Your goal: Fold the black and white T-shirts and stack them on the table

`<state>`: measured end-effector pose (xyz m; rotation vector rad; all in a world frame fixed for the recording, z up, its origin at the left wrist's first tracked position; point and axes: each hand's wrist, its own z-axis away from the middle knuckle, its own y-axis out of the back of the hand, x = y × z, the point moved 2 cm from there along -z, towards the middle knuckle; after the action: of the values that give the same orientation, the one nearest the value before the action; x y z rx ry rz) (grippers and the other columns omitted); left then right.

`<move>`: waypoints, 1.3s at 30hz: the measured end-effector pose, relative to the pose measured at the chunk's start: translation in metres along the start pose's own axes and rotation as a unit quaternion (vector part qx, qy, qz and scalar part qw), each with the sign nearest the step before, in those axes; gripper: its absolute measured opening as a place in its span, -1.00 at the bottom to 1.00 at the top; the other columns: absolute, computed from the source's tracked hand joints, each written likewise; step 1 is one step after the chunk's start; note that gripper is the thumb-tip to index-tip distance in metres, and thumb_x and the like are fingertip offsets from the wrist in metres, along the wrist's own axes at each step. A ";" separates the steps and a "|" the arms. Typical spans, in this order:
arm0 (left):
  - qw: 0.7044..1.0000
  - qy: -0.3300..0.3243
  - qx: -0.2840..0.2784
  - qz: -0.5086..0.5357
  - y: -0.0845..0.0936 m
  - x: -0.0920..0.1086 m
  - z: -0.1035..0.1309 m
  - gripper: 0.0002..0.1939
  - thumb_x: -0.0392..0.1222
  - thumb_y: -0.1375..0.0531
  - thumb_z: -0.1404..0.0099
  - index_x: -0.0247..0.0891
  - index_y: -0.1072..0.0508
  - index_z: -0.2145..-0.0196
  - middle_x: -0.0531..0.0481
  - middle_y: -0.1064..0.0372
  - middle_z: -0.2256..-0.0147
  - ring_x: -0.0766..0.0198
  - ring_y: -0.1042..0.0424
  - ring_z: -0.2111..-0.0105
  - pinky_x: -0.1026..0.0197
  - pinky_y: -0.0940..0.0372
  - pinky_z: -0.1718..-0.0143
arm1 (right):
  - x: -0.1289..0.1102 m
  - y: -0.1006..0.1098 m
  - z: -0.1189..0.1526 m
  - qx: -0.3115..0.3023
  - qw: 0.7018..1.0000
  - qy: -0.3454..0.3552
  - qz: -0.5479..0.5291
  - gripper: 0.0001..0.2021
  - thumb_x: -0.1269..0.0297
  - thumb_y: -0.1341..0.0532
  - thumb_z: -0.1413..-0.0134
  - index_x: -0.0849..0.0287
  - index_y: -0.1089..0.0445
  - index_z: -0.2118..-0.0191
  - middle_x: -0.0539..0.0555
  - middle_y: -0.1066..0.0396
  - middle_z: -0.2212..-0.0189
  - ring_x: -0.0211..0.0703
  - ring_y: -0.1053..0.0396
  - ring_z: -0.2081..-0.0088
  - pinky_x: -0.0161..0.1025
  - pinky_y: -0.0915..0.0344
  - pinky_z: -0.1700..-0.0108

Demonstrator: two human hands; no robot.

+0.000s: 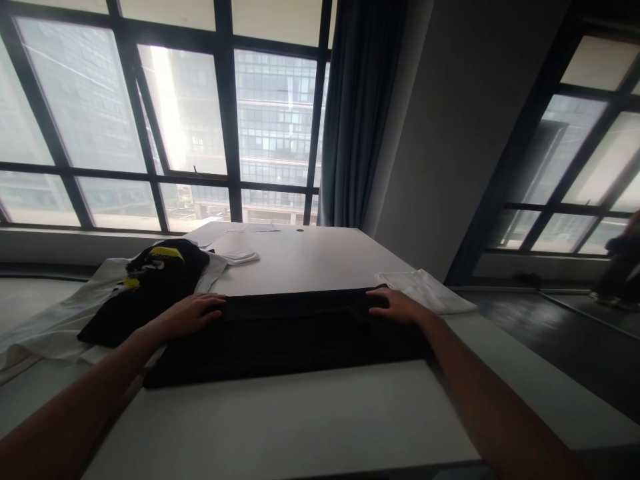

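A black garment [295,340], folded into a long flat strip, lies across the white table [280,427] in front of me. At the left end of its far edge, my left hand [193,313] is closed on the fabric. My right hand [393,307] grips the same edge near the right end, its thumb on the near side and its fingers over the fold. Both forearms reach in from the bottom corners. The dark fabric hides the layers of the fold, and its exact kind cannot be made out.
Left of the garment is a heap of black clothing with yellow print [167,267], on top of white cloth [45,333]. A folded white cloth [430,292] lies to the right, a small white one [240,257] farther back. Windows and a blue curtain [357,120] stand beyond.
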<state>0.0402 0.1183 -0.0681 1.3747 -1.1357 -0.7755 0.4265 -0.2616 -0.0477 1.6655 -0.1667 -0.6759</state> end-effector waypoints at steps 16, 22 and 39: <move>0.989 0.111 -0.099 -0.027 -0.022 -0.013 -0.004 -0.25 0.24 0.22 -0.39 -0.18 0.06 -0.40 -0.03 0.23 -0.40 0.02 0.25 -0.41 -0.25 0.32 -0.35 | -0.023 -0.025 -0.007 -0.055 0.991 -0.048 0.111 -0.24 -0.18 0.02 -0.25 0.14 0.05 -0.42 0.18 0.18 -0.43 0.09 0.21 -0.42 0.06 0.13 -0.37; 0.988 0.100 -0.113 -0.032 -0.022 -0.023 -0.018 -0.24 0.22 0.21 -0.39 -0.23 0.09 -0.40 -0.11 0.28 -0.41 0.02 0.27 -0.41 -0.29 0.37 -0.33 | -0.012 -0.048 -0.019 -0.136 0.982 -0.082 0.103 -0.22 -0.24 0.12 -0.26 0.06 0.22 -0.45 0.10 0.41 -0.45 0.12 0.46 -0.43 0.22 0.30 -0.37; 0.992 0.070 -0.086 -0.067 -0.004 -0.026 -0.018 -0.27 -0.09 0.03 -0.30 -0.24 0.02 -0.40 -0.12 0.20 -0.41 0.04 0.13 -0.39 -0.21 0.31 -0.36 | -0.062 -0.068 -0.037 -0.092 0.978 -0.100 0.160 -0.26 -0.21 0.11 -0.28 0.13 0.04 -0.42 0.35 0.01 -0.35 0.40 0.01 -0.32 0.15 -0.10 -0.20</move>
<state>0.0498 0.1484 -0.0733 1.3472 -0.8551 -0.8389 0.3776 -0.1857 -0.0882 1.3530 -0.4913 -0.5921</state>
